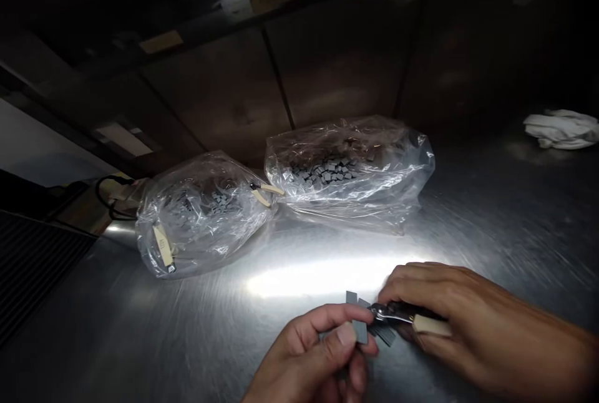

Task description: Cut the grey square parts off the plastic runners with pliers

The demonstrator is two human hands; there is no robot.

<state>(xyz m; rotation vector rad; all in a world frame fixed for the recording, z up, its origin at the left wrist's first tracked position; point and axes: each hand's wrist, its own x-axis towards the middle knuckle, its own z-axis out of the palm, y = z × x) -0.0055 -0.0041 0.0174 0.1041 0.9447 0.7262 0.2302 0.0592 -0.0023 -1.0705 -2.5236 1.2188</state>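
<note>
Near the front of the metal table, my left hand [322, 347] pinches a small grey ribbed plastic piece [360, 331] between thumb and fingers. More flat grey parts [384, 334] stick out beside and behind it; how they join is partly hidden. My right hand [444, 309] is closed around hand nippers [397, 314] with a dark and beige handle. Their metal head touches or lies very close to the grey parts at my left fingertips. The nippers' jaws are too small and covered to make out.
Two clear plastic bags hold many small grey pieces: the left bag [206, 228] and the right bag [346, 184]. A beige-handled tool [266, 193] lies between them. A beige labelled item [163, 246] is at the left bag. A white cloth [561, 129] rests at far right, on the metal table [491, 222].
</note>
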